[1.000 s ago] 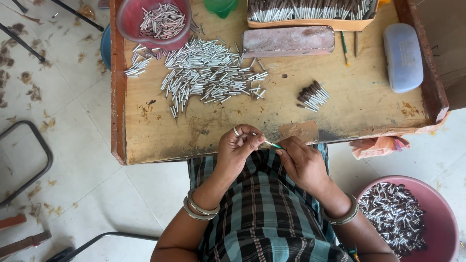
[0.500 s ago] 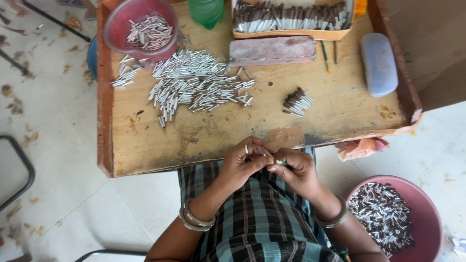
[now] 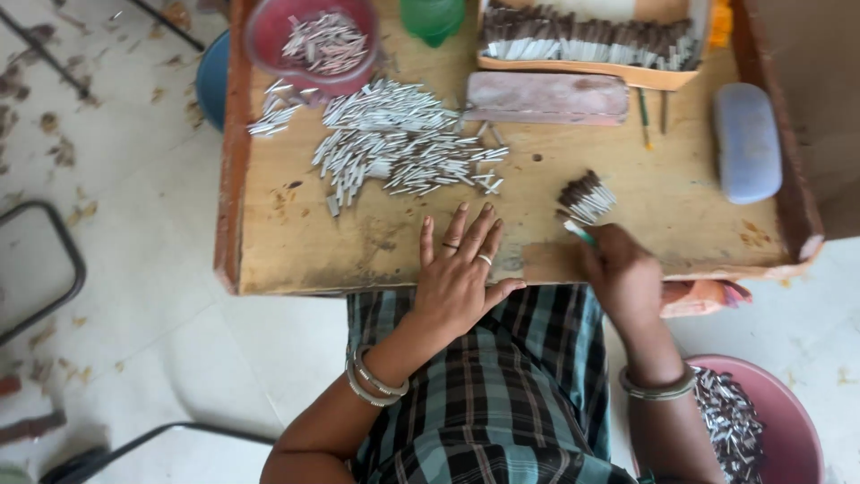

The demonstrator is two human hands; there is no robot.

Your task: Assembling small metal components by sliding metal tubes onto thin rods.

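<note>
hands have separated since half a second ago: left hand (image 3: 459, 273) now lies flat, fingers spread wide, on the wooden tray (image 3: 296, 242); right hand (image 3: 620, 269) pinches a thin green-tipped stick (image 3: 580, 233) beside the small dark bundle (image 3: 587, 195). one loose pile of white sticks (image 3: 394, 148), two pink bowls (image 3: 318, 40) (image 3: 761, 421), one blue-grey case (image 3: 746, 142).

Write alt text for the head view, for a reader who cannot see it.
Seen from above, a person's right hand holds a thin green stick beside a small bundle of rolled sticks on a wooden tray table, while the left hand rests flat, fingers spread. A loose heap of white sticks lies farther back; a pink basin sits on the floor.
</note>
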